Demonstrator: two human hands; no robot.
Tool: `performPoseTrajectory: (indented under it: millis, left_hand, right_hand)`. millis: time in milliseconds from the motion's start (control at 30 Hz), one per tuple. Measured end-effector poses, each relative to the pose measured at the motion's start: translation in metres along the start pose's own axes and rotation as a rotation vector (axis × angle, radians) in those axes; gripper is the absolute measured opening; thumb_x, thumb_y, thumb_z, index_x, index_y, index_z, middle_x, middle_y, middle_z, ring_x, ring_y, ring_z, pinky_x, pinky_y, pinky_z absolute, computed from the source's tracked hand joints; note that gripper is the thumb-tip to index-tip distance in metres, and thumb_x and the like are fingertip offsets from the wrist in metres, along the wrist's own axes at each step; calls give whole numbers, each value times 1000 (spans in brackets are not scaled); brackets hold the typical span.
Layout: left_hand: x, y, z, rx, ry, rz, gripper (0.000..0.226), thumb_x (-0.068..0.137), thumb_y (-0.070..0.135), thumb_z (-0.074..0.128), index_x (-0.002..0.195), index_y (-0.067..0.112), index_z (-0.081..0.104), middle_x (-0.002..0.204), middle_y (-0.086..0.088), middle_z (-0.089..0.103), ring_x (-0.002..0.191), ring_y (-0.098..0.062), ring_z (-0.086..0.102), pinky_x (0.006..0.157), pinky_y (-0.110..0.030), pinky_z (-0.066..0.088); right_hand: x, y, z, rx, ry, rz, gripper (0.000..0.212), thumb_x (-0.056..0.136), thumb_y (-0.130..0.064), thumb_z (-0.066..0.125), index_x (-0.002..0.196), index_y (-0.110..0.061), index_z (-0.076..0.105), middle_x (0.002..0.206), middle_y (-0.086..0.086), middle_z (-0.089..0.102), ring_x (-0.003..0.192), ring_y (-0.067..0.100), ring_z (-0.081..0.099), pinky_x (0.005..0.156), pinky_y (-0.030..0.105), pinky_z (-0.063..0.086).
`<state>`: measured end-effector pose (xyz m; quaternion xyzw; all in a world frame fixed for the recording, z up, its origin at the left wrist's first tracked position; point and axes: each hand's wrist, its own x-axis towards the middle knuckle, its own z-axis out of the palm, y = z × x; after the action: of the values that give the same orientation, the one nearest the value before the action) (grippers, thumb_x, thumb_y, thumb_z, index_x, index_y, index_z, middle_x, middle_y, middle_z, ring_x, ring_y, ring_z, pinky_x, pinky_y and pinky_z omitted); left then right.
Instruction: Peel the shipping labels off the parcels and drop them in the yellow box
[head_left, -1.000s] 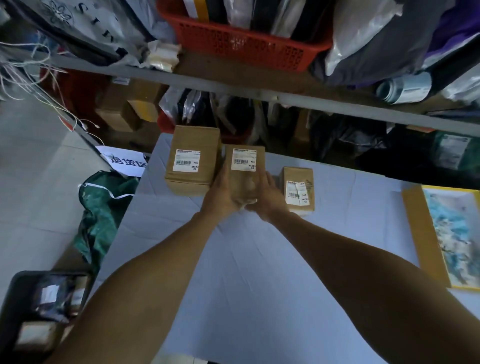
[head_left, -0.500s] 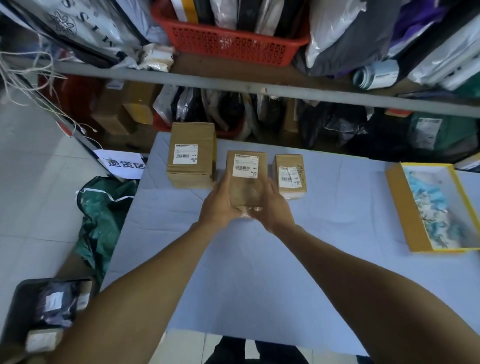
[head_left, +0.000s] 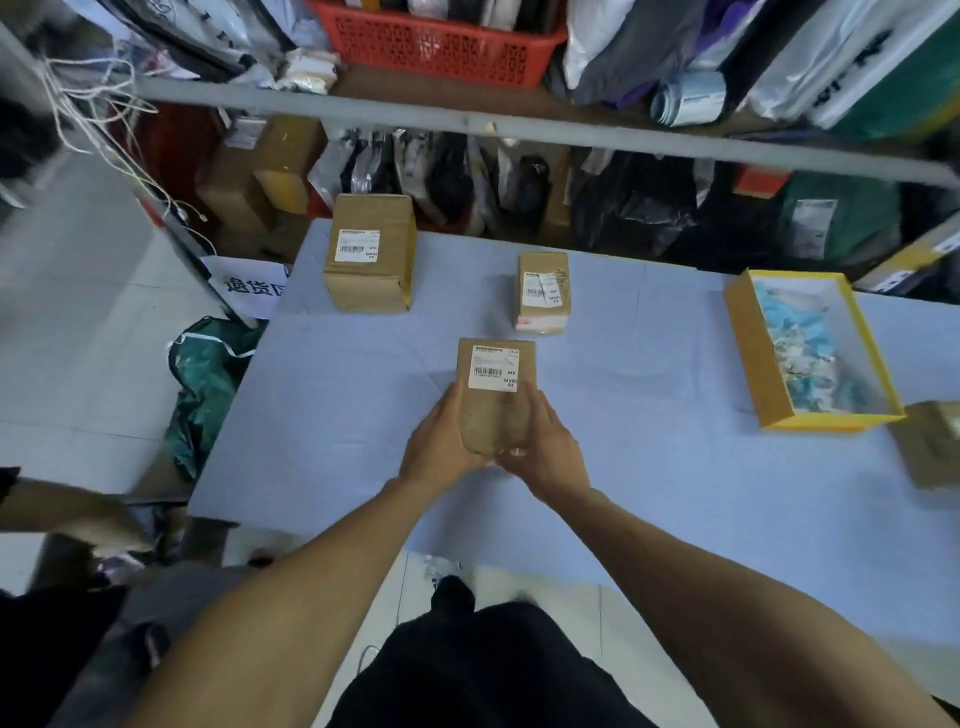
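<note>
Both hands, left (head_left: 441, 441) & right (head_left: 545, 447), form the grip: palms clamp the sides of a brown cardboard parcel (head_left: 493, 400), white barcode label (head_left: 494, 370) up top, flat on it. Blue cloth counter (head_left: 649, 493) underneath. Beyond: bigger box (head_left: 371, 260) far left, small box (head_left: 544, 292) (its label wrinkled) w/ free space between. Yellow box (head_left: 748, 353) well right of grip, paper scraps inside.

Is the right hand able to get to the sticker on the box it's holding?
Probably yes. The white label sits on the top face of the held box, uncovered, just beyond the right hand. Both hands grip lower down, so the right hand would need to let go first.
</note>
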<state>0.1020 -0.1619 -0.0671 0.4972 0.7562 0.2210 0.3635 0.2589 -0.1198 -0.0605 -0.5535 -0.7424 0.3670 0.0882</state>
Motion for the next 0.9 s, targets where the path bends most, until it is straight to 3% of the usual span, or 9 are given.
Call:
performPoseTrajectory:
  millis: [67, 200, 367, 500, 667, 800, 900]
  left_hand:
    - [-15, 6, 10, 20, -9, -8, 120, 56, 38, 92, 151, 33, 19, 148, 6, 44, 127, -24, 52, 93, -30, 46]
    - [-52, 17, 32, 88, -30, -20, 128, 54, 51, 89, 153, 36, 10, 152, 6, 39, 126, -26, 52, 94, -39, 50]
    - [-88, 13, 61, 83, -68, -34, 126, 49, 59, 87, 149, 41, 12, 146, 8, 45, 121, -24, 57, 92, -41, 52]
    - [-100, 8, 68, 50, -58, 0, 122, 54, 50, 89, 151, 38, 14, 145, 7, 46, 121, -23, 55, 90, -31, 49]
    - [-111, 5, 72, -26, -81, 51, 121, 64, 37, 87, 154, 38, 7, 149, 7, 40, 125, -17, 51, 87, -21, 40]
    - [-121, 3, 84, -48, -112, 92, 114, 71, 49, 79, 155, 36, 2, 153, 5, 28, 131, -18, 46, 97, -28, 43]
    - [-115, 6, 89, -37, -96, 86, 106, 80, 51, 71, 156, 32, 0, 157, 2, 16, 136, -20, 38, 98, -26, 38]
  right_hand:
    - [-17, 9, -4, 31, -1, 12, 104, 72, -32, 78, 152, -34, 11, 144, -3, 43, 113, 29, 58, 85, 44, 52]
    - [-58, 28, -15, 82, -16, 30, 104, 75, -33, 77, 153, -32, 10, 143, -2, 45, 115, 28, 57, 87, 42, 50]
    - [-102, 48, -15, 81, -46, 87, 107, 72, -35, 77, 152, -38, 6, 146, -6, 46, 117, 25, 57, 86, 34, 48]
    - [-117, 53, -14, 81, -19, 73, 102, 75, -41, 78, 153, -33, 12, 148, -6, 43, 124, 23, 52, 90, 36, 45]
    - [-132, 57, -9, 47, 24, 96, 92, 78, -36, 74, 152, -26, 20, 147, -5, 43, 123, 21, 52, 89, 38, 46]
    - [-147, 63, -7, 131, 34, 164, 85, 71, -31, 60, 147, -35, 23, 142, -12, 47, 122, 17, 53, 89, 32, 46]
    - [-150, 65, -4, 159, 94, 180, 81, 75, -34, 55, 149, -30, 23, 143, -8, 48, 124, 17, 52, 91, 33, 47]
